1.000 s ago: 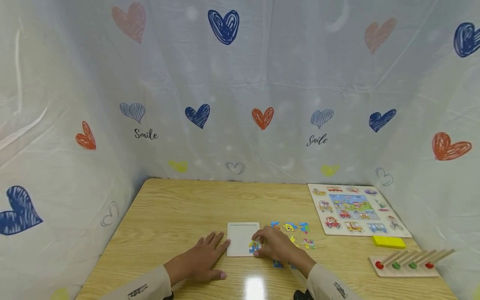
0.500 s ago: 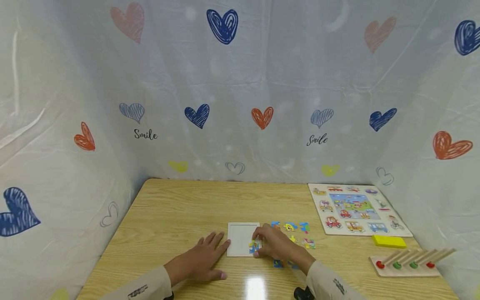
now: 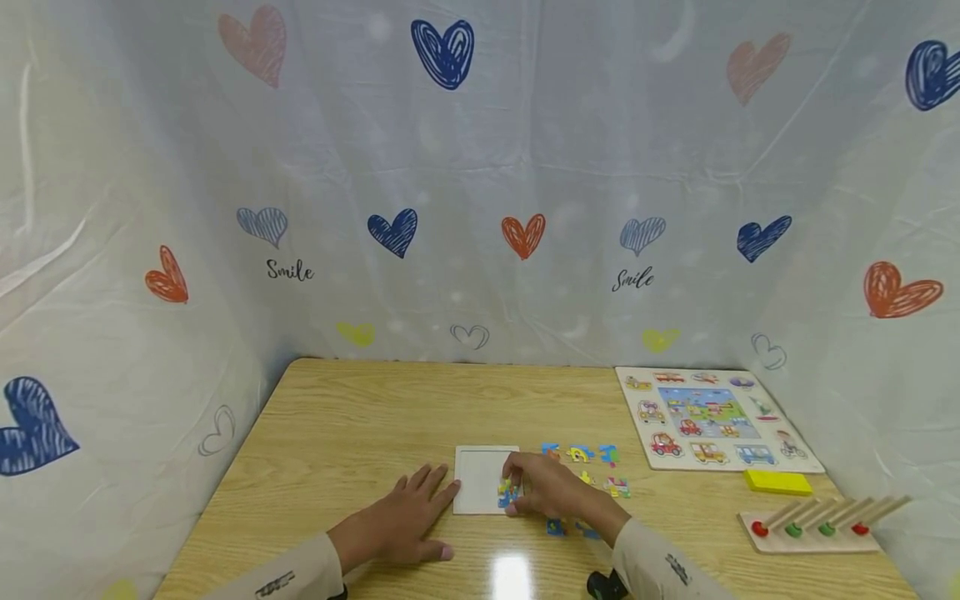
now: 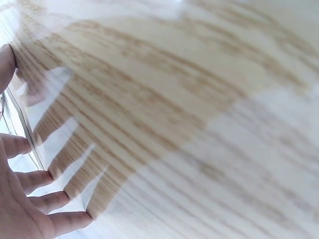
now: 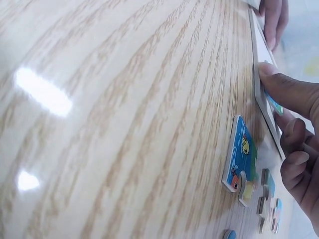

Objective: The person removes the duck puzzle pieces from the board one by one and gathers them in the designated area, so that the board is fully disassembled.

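A white puzzle tray (image 3: 476, 482) lies on the wooden table in front of me. My left hand (image 3: 405, 518) rests flat on the tabletop with fingers spread, fingertips at the tray's left edge. At the tray's lower right corner, my right hand (image 3: 553, 488) pinches a colourful jigsaw piece (image 3: 506, 497) between thumb and fingers. The right wrist view shows the thumb (image 5: 286, 90) over the tray's rim, and only a sliver of that piece, blue and green; the fingers hide the rest.
Several loose jigsaw pieces (image 3: 580, 454) lie right of the tray, some partly behind my right hand. Farther right are a vehicle picture board (image 3: 645, 433), a yellow block (image 3: 777, 482) and a wooden base with slanted pegs (image 3: 813, 544). A heart-printed curtain (image 3: 465, 283) surrounds the table.
The right hand's fingers have shifted very slightly at the tray's corner, still on the jigsaw piece. The left hand and the tray stay put.
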A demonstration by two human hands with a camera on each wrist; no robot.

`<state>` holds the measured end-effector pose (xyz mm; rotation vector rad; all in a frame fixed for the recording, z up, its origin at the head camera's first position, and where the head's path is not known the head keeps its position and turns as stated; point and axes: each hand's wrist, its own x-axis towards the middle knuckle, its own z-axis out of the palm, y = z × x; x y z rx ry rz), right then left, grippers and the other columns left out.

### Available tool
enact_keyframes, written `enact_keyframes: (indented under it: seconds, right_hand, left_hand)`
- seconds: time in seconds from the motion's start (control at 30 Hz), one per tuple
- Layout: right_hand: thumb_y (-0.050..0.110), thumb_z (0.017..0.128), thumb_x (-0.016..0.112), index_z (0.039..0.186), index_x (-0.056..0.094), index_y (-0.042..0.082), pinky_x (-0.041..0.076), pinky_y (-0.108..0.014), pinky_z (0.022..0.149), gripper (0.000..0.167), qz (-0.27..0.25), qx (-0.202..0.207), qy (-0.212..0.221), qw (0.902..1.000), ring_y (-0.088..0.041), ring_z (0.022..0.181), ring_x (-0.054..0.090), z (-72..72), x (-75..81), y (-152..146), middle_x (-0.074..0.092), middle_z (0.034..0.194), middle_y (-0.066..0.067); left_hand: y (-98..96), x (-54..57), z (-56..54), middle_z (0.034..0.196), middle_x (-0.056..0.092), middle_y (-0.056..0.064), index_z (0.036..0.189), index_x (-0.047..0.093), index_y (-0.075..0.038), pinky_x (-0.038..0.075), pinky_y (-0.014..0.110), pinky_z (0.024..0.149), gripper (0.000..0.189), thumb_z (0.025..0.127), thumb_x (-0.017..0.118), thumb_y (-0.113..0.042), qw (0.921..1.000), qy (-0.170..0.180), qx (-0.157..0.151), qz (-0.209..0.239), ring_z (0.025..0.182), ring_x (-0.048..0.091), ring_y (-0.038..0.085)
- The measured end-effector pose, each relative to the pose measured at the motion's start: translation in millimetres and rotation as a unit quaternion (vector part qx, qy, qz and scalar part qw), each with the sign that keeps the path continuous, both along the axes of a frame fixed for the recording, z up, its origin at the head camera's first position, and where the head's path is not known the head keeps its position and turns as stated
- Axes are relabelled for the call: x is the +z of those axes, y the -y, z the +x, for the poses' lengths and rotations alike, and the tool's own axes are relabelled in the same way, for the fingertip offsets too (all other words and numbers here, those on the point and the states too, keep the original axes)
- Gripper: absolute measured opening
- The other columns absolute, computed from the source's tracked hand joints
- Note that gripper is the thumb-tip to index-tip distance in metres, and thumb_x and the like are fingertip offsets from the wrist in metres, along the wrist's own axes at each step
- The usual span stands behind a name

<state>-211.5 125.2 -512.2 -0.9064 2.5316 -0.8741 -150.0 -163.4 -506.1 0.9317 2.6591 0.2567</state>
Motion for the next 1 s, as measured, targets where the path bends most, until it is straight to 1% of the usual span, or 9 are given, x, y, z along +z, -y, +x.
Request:
enact_keyframes:
  seconds: [0.17,0.37,0.57,0.73,0.87,1.0]
  right_hand:
    - [0.026,0.082,0.084,0.11,0.062,0.018,0.05,-0.022,0.075,0.037,-0.02,0.016,0.006,0.9997,-0.007,0.085,0.055,0.3,-1.0,-2.3,0.06,0.098,0.006]
    - [0.023,0.089,0.078,0.109,0.065,0.02,0.049,-0.022,0.074,0.024,-0.037,0.033,0.002,0.9988,-0.009,0.087,0.055,-0.2,-2.6,-4.7,0.06,0.1,0.005]
    - [0.02,0.093,0.074,0.109,0.067,0.019,0.049,-0.021,0.07,0.018,-0.057,0.035,0.03,0.9973,-0.004,0.079,0.054,0.4,-3.7,-4.3,0.062,0.098,0.004]
    - [0.019,0.095,0.072,0.111,0.066,0.02,0.051,-0.022,0.071,0.018,-0.069,0.031,0.052,0.9958,-0.004,0.08,0.058,0.1,-3.2,-4.1,0.063,0.096,0.006]
    - [0.017,0.097,0.068,0.118,0.067,0.016,0.052,-0.023,0.072,0.021,-0.077,0.03,0.057,0.9949,-0.005,0.084,0.058,-1.5,-1.1,-4.3,0.063,0.099,0.005]
    - [0.017,0.098,0.067,0.122,0.066,0.012,0.053,-0.023,0.071,0.024,-0.09,0.032,0.054,0.994,-0.004,0.085,0.06,-1.8,0.6,-7.8,0.064,0.102,0.002]
  left_hand:
    - [0.5,-1.2,0.0,0.165,0.021,0.021,0.16,0.027,-0.013,0.033,0.068,0.11,0.091,0.093,0.05,-0.071,1.0,0.001,0.004,-0.004,0.15,0.023,0.047]
    - [0.2,-0.4,0.6,0.165,0.02,0.021,0.16,0.027,-0.013,0.032,0.067,0.111,0.091,0.093,0.051,-0.07,1.0,0.006,0.006,-0.005,0.15,0.022,0.046]
    - [0.2,0.4,0.4,0.165,0.021,0.022,0.16,0.027,-0.012,0.032,0.068,0.111,0.091,0.093,0.051,-0.07,0.9999,0.006,0.006,-0.006,0.15,0.023,0.047]
    - [-0.3,2.5,1.1,0.165,0.021,0.022,0.159,0.027,-0.012,0.032,0.068,0.11,0.091,0.093,0.052,-0.069,0.9999,0.008,0.005,-0.007,0.15,0.024,0.047]
    - [-1.3,2.7,1.4,0.164,0.022,0.022,0.159,0.028,-0.012,0.033,0.068,0.11,0.092,0.092,0.052,-0.07,0.9999,0.006,0.004,-0.01,0.149,0.025,0.047]
    - [-2.3,2.0,1.4,0.163,0.024,0.022,0.159,0.029,-0.011,0.037,0.068,0.107,0.092,0.092,0.053,-0.07,0.9998,-0.007,0.001,-0.017,0.148,0.028,0.047]
